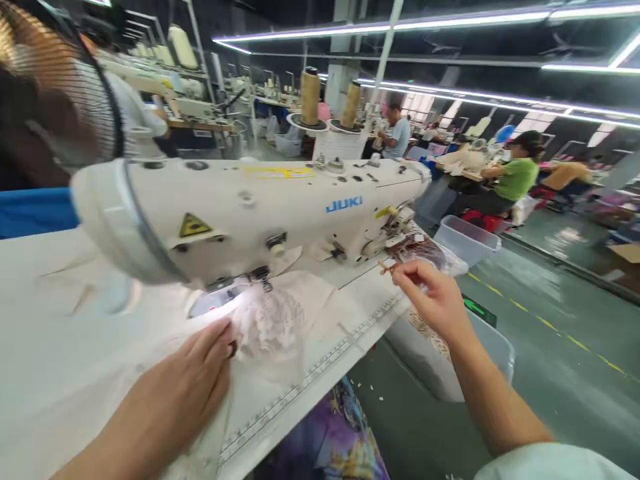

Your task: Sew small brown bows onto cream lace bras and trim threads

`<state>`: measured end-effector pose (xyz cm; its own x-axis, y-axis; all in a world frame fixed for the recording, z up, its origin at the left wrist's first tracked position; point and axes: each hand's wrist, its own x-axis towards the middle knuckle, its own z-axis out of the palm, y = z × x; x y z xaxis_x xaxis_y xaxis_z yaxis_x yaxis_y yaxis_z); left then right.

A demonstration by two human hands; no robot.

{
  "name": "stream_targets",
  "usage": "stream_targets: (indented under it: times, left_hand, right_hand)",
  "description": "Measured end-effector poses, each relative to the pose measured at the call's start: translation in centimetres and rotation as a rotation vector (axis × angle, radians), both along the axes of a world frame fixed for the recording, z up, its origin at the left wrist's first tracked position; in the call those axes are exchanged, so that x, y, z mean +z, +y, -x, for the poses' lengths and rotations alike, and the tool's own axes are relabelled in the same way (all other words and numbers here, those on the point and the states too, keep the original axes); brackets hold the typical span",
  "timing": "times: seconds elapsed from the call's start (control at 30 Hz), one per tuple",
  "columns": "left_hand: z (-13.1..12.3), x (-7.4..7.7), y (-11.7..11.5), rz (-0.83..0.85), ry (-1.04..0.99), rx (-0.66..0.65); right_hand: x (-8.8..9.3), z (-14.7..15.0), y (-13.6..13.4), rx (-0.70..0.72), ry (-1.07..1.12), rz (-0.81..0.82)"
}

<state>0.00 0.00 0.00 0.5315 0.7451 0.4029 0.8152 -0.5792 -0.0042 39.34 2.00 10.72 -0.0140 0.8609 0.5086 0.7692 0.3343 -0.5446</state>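
Left hand (200, 373) lies open, flat on the lace (273, 320) — keep it taut; right hand (433, 297) pinches a brown scrap (387, 268).

You are working in bright, even light from the long ceiling strips (400, 27), which leave a pale sheen on the floor (565, 347), while a light under the sewing machine (280, 200) washes the lace fabric (273, 320) beside your left grip (195, 380) out to white glare. The wide lens bows the desk (370, 293) and the machine at the edges, the fan (50, 87) at upper left is a blurred smear, and the small brown piece (386, 268) pinched in your right grip (430, 293) is too soft to make out.
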Motion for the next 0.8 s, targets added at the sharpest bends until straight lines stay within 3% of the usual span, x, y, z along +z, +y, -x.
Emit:
stream_targets:
  times: [0.1,0.17,0.2,0.3,0.43,0.6,0.8]
  left_hand:
    - [-0.8,2.5,-0.7,0.025,0.01,0.015]
    - [-0.8,3.3,-1.1,0.0,0.011,0.026]
    - [-0.6,3.4,-1.2,-0.009,0.024,0.027]
    - [0.3,3.0,-1.7,-0.025,0.077,0.0]
    - [1.5,1.9,-2.1,-0.041,0.061,-0.043]
    - [1.8,1.4,-2.4,-0.096,0.021,-0.019]
    - [1.3,1.9,-2.7,-0.067,-0.069,0.007]
  right_hand:
    - [-0.6,9.0,-2.8,0.57,0.151,0.08]
    - [-1.5,14.6,-3.0,0.773,0.192,0.13]
    - [-2.1,16.9,-2.5,0.799,0.206,0.153]
    - [-4.2,21.1,0.6,0.768,0.22,0.374]
    - [-5.6,21.4,4.0,0.625,0.131,0.584]
    - [-5.4,20.7,4.4,0.56,-0.051,0.582]
    - [-5.5,21.5,3.7,0.506,-0.168,0.525]
